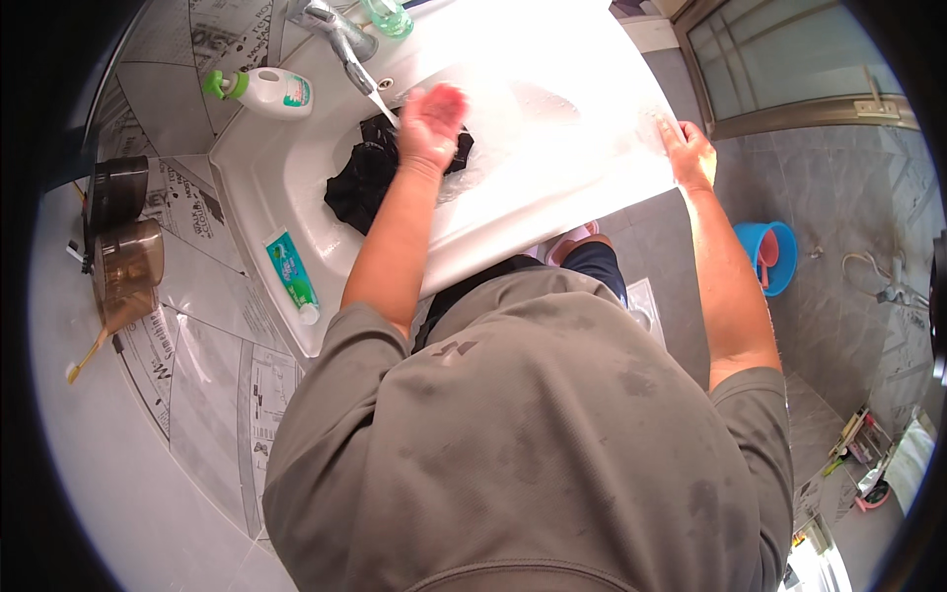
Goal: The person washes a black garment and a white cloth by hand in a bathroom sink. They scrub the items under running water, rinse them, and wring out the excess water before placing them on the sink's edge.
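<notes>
A stream of water runs from the chrome faucet (345,49) into the white washbasin (252,163). Black wet cloth (363,183) lies bunched in the bowl, its kind of garment unclear. Above it, beside the stream, my left hand (432,126) is turned palm up and looks open, holding nothing; glare partly washes out its fingers. At the basin's right side my right hand (689,156) grips the edge, part of its fingers hidden by the glare and the rim.
A white pump bottle (271,93) with a green top and a green toothpaste-like tube (291,271) lie on the basin's left rim. A green bottle (388,18) stands behind the faucet. Brown cups (130,259) hang on the left wall. A blue bucket (781,259) is at right.
</notes>
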Motion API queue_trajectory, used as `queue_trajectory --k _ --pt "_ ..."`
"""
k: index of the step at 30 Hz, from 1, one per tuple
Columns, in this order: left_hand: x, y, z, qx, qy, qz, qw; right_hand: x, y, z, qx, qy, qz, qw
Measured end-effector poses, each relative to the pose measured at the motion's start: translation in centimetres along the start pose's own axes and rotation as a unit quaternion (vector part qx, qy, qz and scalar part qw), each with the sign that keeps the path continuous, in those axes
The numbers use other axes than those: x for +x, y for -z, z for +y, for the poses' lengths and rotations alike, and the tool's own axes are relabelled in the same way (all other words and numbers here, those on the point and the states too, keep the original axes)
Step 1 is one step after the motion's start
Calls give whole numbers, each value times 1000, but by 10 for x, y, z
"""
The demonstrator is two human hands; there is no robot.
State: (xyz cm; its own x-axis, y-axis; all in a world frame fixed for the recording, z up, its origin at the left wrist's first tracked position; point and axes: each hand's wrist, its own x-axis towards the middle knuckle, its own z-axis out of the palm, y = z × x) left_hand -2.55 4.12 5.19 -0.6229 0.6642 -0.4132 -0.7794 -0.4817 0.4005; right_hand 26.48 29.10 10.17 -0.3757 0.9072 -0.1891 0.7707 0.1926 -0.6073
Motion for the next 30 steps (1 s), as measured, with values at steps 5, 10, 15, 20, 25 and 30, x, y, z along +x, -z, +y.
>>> queue_trajectory --k 5,10,15,20,25,30 --pt "-51 -27 -121 804 -186 -183 535 0 -2 -2 16 -12 -14 1000" --pt "-26 -94 -180 879 -242 -107 396 -2 0 -9 11 -11 -11 1000" --pt "-54 -120 -158 901 -186 -306 243 -6 3 -7 21 -30 -8 999" --pt "-95 -43 -98 813 -189 -448 320 -5 5 -9 43 -48 -26 998" --pt "-170 11 0 846 -108 -420 309 -3 2 -7 27 -19 -9 999" --pt "-195 48 61 826 -32 -344 445 4 -2 2 -5 23 -2 1000"
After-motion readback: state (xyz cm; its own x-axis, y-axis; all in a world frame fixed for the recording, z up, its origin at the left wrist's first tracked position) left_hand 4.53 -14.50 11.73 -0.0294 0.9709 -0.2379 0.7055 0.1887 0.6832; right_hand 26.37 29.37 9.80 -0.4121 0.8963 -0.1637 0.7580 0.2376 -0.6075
